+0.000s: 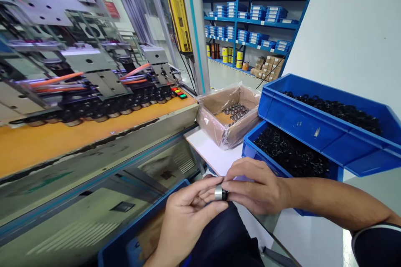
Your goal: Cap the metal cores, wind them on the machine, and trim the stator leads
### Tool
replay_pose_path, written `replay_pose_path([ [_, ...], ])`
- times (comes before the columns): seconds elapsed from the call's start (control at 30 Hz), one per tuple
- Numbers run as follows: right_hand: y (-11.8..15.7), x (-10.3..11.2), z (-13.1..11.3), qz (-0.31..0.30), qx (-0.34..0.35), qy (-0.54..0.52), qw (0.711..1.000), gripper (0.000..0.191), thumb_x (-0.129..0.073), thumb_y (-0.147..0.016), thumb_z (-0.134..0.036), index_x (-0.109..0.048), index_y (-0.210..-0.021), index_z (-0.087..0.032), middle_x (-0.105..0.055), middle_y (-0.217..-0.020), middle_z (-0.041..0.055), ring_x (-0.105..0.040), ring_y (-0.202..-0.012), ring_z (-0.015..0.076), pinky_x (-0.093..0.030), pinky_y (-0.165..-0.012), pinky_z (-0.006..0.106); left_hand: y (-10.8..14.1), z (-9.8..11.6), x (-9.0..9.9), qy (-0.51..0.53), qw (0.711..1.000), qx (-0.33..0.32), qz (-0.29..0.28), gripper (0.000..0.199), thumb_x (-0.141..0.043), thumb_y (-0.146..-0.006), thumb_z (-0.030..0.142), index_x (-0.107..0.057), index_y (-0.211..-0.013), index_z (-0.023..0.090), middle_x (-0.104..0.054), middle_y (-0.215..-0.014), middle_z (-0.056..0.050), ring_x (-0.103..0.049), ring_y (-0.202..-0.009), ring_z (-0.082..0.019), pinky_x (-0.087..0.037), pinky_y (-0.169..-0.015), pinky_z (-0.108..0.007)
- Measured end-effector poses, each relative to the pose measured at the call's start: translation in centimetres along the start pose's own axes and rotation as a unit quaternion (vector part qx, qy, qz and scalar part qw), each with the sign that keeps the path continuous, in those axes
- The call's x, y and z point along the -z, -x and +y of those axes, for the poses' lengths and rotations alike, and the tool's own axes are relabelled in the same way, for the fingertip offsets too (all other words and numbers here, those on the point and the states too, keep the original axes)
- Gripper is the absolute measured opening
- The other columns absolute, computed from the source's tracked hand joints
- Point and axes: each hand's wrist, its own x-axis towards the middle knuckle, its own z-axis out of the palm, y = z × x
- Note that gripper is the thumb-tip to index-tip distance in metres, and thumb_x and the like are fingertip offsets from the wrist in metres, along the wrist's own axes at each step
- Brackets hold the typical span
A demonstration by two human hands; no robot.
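Between my two hands sits a small silver metal ring point(218, 193) with a black plastic piece point(224, 195) at its right end. My left hand point(188, 210) is closed, its thumb and fingers pinching the ring from the left. From the other side, the fingers of my right hand point(255, 185) close on the black piece. How far the two parts are fitted together is hidden by the fingertips. Just beyond my right hand is a blue bin point(250, 150) of black plastic parts, with a second blue bin point(300, 123) of similar parts resting tilted on top of it.
A plastic-lined cardboard box point(216, 127) holding metal rings stands on a white table point(200, 144). To the left runs a machine with an orange worktop point(140, 123) and a row of ring assemblies point(125, 109). Below lies another blue bin point(115, 246). Shelves point(250, 21) stand behind.
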Motion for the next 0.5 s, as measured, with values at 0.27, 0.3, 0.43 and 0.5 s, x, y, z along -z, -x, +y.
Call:
replay_pose_path([
  [0.27,-0.3,0.3,-0.4,-0.005,-0.004,0.018,1.000,0.012,-0.058,-0.096,-0.018,-0.063,-0.103,-0.009,-0.066,-0.090,0.0109,-0.063,-0.082,0.0146,-0.060,-0.077,0.030,-0.4,0.1,0.9,0.036,0.997,0.014,-0.071,0.034,-0.089,-0.066,0.017,-0.082,-0.098,0.024,-0.082,-0.085,-0.007,-0.079,-0.080,-0.026,-0.064,-0.074,-0.027],
  [0.3,-0.3,0.3,-0.4,-0.008,0.005,0.026,1.000,0.012,-0.057,-0.097,-0.017,-0.063,-0.103,-0.009,-0.066,-0.088,0.0104,-0.062,-0.081,0.0145,-0.060,-0.076,0.029,-0.3,0.1,0.7,0.039,0.997,0.010,-0.069,0.035,-0.089,-0.065,0.016,-0.082,-0.098,0.024,-0.082,-0.084,-0.007,-0.079,-0.078,-0.025,-0.064,-0.073,-0.025],
  [0.43,-0.5,0.2,-0.4,0.004,0.062,0.062,0.996,0.020,-0.057,-0.097,-0.021,-0.064,-0.102,-0.003,-0.066,-0.081,0.0100,-0.062,-0.077,0.0159,-0.060,-0.069,0.029,0.5,-0.6,-1.1,0.082,0.996,-0.022,-0.005,0.030,-0.089,-0.067,0.017,-0.080,-0.095,0.024,-0.082,-0.088,-0.006,-0.079,-0.079,-0.021,-0.063,-0.073,-0.022],
  [0.5,-0.5,0.3,-0.3,0.010,0.081,0.071,0.994,0.021,-0.055,-0.097,-0.018,-0.064,-0.102,0.000,-0.067,-0.083,0.0128,-0.064,-0.079,0.0180,-0.061,-0.069,0.030,0.9,-1.1,-1.7,0.105,0.993,-0.042,0.040,0.029,-0.089,-0.067,0.021,-0.079,-0.094,0.024,-0.082,-0.090,-0.006,-0.079,-0.084,-0.022,-0.063,-0.074,-0.022],
])
